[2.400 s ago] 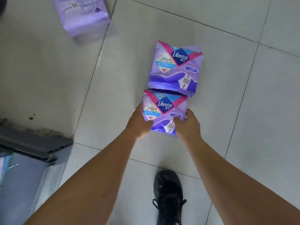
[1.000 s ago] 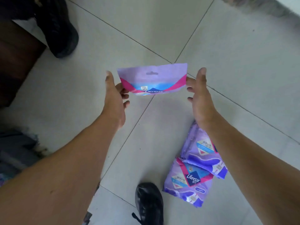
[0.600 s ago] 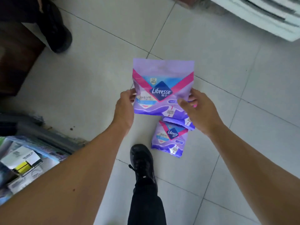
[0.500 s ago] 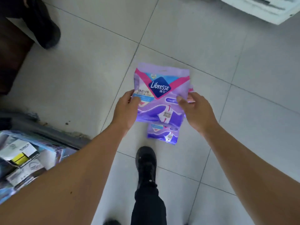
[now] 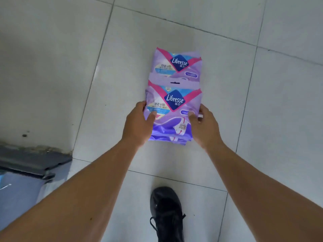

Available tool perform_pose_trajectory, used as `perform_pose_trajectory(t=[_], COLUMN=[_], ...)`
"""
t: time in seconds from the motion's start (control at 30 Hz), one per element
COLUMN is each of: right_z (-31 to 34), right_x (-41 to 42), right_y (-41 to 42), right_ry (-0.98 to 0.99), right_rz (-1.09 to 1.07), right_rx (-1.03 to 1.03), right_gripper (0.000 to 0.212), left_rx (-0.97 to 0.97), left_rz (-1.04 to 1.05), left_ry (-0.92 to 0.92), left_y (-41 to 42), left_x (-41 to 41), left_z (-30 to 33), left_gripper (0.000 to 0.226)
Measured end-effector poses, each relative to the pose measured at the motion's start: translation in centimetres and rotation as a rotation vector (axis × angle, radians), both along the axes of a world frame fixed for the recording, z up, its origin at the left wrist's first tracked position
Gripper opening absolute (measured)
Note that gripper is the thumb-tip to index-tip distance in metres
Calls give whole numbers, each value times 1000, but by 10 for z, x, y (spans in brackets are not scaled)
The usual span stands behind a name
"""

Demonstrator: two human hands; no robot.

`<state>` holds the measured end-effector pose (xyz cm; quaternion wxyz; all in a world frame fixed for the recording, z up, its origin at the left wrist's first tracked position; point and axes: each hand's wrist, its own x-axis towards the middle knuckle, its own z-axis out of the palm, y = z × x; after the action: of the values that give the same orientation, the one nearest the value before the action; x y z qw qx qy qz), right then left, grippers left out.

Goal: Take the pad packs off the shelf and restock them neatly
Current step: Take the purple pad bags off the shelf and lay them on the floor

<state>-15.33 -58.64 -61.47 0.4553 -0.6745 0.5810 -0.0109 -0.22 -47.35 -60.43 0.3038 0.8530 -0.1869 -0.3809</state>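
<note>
- Left hand (image 5: 138,124) and right hand (image 5: 203,127) each clamp a side edge of the near pad pack (image 5: 172,112), thumbs on its face.
- It sits low over the tiled floor (image 5: 52,67), overlapping the far pad pack (image 5: 176,65).
- Probably light, soft, with slick film; side-edge grips suit it.

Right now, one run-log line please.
left hand + right hand: gripping near pad pack | far pad pack: on floor | overlapped
</note>
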Motion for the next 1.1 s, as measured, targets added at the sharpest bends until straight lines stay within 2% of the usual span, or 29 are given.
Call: perform_pose_trajectory(t=[0.13, 0.2, 0.3, 0.4, 0.57, 0.63, 0.7, 0.9, 1.0, 1.1], right_z=[-27, -21, 7, 53, 159, 211, 267, 418, 462, 491], right_x=[0, -1, -6, -7, 12, 26, 42, 101, 138, 174], right_y=[-2, 0, 2, 12, 39, 48, 58, 99, 128, 162], right_ry=[80, 109, 191, 190, 138, 102, 63, -132, -237, -362], right_rz=[105, 83, 62, 110, 441, 585, 711, 927, 1002, 1080], right_rx=[91, 93, 92, 35, -130, -242, -346, -537, -586, -551], right_gripper=[36, 39, 59, 53, 46, 45, 44, 44, 44, 44], left_rx=[246, 276, 304, 248, 89, 83, 65, 9, 20, 17], left_rz=[-77, -104, -52, 34, 14, -100, -112, 194, 354, 504], left_ry=[5, 87, 218, 134, -198, -351, -445, -563, -620, -721], left_y=[0, 0, 2, 12, 32, 41, 53, 115, 163, 204], left_x=[-5, -7, -12, -9, -4, -5, -5, 20, 31, 37], left_z=[-29, -28, -5, 28, 130, 187, 245, 396, 447, 487], left_gripper=[33, 46, 69, 67, 33, 28, 28, 27, 28, 31])
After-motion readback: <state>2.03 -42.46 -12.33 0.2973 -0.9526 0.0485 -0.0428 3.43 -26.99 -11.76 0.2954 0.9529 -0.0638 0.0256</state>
